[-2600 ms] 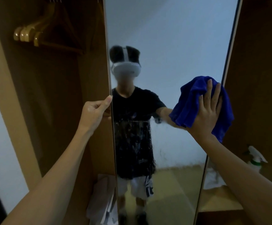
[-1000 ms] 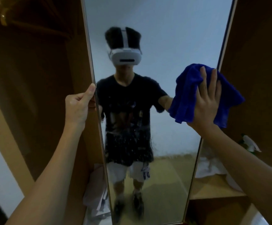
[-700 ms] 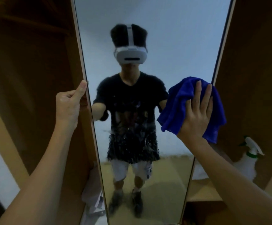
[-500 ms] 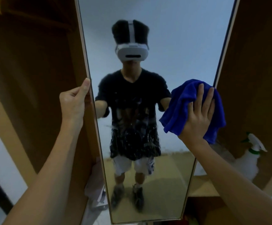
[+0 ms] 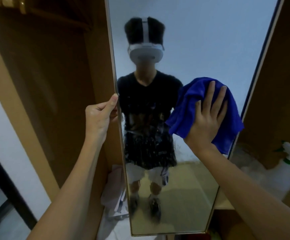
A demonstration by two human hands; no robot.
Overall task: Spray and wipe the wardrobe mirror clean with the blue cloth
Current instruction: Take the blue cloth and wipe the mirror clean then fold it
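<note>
The tall, gold-framed wardrobe mirror [image 5: 184, 49] stands on an open wooden door panel and serves as the reference point. The left hand [image 5: 100, 116] grips the mirror's left edge at mid-height, thumb on the front frame and fingers curled behind the panel. The right hand [image 5: 208, 116] lies flat, fingers straight and slightly spread, pressing the bunched blue microfibre cloth [image 5: 204, 111] against the glass near the mirror's right edge, at mid-height. Wet spray droplets and streaks [image 5: 147, 141] cover the centre of the glass, just left of the cloth, not yet wiped.

Assessment: the cloth is soft, light and limp; it folds under the palm, and loose corners hang free, so broad flat pressure suits it better than a pinch. The glass is rigid, wet, likely slippery and breakable. The hinged door will probably swing under pressure, so bracing at the frame edge is the sound hold. A white spray bottle with green collar [image 5: 286, 167] stands on a shelf right of the mirror, blurred.
</note>
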